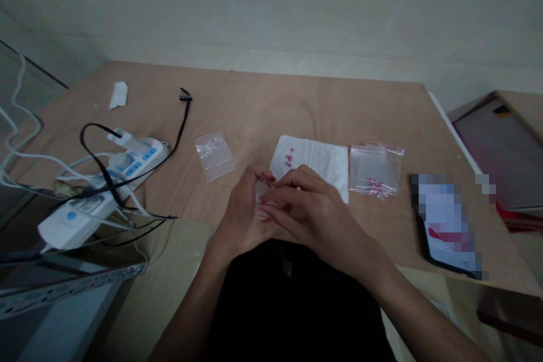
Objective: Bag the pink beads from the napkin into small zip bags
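My left hand is closed around a small clear plastic bag near the table's front edge. My right hand reaches across to it, thumb and fingers pinched together at the bag. What sits between those fingertips is too small and hidden to make out. Just behind my hands lies a white cloth or tissue with several small pink pieces on its left part. To its right is a clear zip bag with several pink pieces inside. A flat clear zip bag lies left of my hands.
On the left, a white power strip sits among tangled cables, and a black cable reaches toward the table's middle. A phone lies at the right front. A scrap of white paper is at the back left of the wooden table.
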{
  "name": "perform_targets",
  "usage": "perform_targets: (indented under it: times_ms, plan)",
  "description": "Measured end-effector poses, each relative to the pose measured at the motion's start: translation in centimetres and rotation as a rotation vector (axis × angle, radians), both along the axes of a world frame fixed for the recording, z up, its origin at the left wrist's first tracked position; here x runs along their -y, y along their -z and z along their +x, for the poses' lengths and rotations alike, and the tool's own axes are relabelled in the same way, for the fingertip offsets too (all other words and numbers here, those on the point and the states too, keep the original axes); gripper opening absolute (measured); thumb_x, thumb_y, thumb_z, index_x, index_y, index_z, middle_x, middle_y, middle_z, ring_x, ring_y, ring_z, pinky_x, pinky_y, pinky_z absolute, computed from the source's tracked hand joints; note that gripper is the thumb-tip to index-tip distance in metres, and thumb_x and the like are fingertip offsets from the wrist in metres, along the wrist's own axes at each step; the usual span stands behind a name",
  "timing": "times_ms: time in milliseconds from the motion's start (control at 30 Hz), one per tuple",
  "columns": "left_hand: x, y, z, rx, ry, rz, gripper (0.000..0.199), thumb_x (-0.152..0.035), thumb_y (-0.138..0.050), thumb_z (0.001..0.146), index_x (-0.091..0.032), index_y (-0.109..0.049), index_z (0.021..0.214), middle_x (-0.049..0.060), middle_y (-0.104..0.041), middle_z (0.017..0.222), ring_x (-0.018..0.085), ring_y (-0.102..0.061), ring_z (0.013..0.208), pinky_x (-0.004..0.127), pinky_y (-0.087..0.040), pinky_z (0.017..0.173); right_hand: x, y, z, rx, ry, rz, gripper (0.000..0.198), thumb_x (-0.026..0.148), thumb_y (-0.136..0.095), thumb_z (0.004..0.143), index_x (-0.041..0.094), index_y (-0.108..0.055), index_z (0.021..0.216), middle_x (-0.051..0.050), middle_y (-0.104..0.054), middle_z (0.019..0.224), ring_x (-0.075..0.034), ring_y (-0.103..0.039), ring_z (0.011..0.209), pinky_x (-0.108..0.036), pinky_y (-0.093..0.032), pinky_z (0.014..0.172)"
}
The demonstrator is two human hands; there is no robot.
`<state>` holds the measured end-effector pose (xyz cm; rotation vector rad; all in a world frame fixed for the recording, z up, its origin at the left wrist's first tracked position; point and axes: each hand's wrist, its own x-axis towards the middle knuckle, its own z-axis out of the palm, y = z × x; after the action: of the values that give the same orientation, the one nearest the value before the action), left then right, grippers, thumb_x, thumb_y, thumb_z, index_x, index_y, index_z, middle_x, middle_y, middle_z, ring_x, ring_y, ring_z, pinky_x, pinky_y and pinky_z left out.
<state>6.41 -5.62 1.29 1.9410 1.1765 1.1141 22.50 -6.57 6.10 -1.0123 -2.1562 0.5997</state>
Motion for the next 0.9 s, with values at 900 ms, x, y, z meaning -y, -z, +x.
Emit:
perform_targets:
  times_ms: [900]
  plan:
    - [0.4,-2.9,2.4,0.365,-0.128,-0.241,0.014,-0.032,-0.068,0.080,-0.018,-0.065,0.078,0.001,-0.073,0.073,0.014,-0.069,0.066,0.027,-0.058,0.065,-0.7,1.4,4.9,-0.490,0.213,-0.333,0.024,0.024,-0.068,0.084,0.021,-0.063,0.107,0.002,-0.069,0.072,-0.013,-0.066,0.069,-0.024,-0.051,0.063]
